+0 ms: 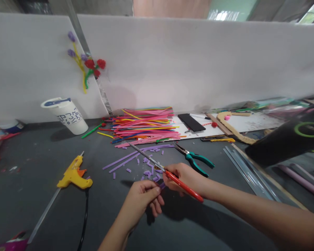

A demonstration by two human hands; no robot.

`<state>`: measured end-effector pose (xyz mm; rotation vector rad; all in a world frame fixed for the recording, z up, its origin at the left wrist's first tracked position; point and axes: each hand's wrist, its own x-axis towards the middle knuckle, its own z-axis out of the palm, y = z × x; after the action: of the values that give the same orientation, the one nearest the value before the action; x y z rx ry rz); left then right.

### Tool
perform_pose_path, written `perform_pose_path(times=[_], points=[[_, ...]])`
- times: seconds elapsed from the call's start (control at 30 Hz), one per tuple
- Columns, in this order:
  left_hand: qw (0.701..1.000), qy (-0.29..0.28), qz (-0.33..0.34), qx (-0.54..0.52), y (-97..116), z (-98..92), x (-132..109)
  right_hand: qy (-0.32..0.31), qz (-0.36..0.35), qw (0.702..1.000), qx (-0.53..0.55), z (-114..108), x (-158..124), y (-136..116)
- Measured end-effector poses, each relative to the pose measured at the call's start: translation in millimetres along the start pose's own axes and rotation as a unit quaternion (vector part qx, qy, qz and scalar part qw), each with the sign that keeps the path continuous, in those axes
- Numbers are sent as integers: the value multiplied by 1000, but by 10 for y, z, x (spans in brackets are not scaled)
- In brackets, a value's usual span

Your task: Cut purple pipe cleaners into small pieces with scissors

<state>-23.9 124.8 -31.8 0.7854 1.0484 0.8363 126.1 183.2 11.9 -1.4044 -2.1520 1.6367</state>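
Note:
My right hand (184, 177) is wrapped round the red handle of a pair of scissors (178, 183), whose long blades point up and left. Close beside it, my left hand (145, 195) pinches a short purple pipe cleaner (162, 185) that sticks out toward the right hand. Much of that piece is hidden by the fingers. Just beyond my hands lie several small cut purple pieces (148, 173) scattered on the dark table. Longer purple pipe cleaners (125, 162) lie behind them.
A yellow glue gun (75, 174) rests at left, with teal pliers (196, 160) at right. Behind are a pile of coloured pipe cleaners (146, 127), a phone (191, 122) and a white cup (74, 120). Clear glue sticks (248, 174) and a black cylinder (279, 141) lie right.

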Motion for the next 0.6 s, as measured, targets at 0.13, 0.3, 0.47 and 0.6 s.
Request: perform_pose_path(times=[0.13, 0.3, 0.47, 0.6], points=[[999, 44, 22, -3, 4, -28, 12, 36, -15, 996, -79, -35, -20, 6], [983, 161, 69, -55, 47, -86, 20, 12, -5, 978, -207, -133, -232, 112], [978, 179, 82, -69, 36, -82, 19, -32, 36, 969, -243, -63, -421, 247], [980, 174, 80, -58, 24, -71, 23, -28, 43, 967, -251, 12, -426, 259]])
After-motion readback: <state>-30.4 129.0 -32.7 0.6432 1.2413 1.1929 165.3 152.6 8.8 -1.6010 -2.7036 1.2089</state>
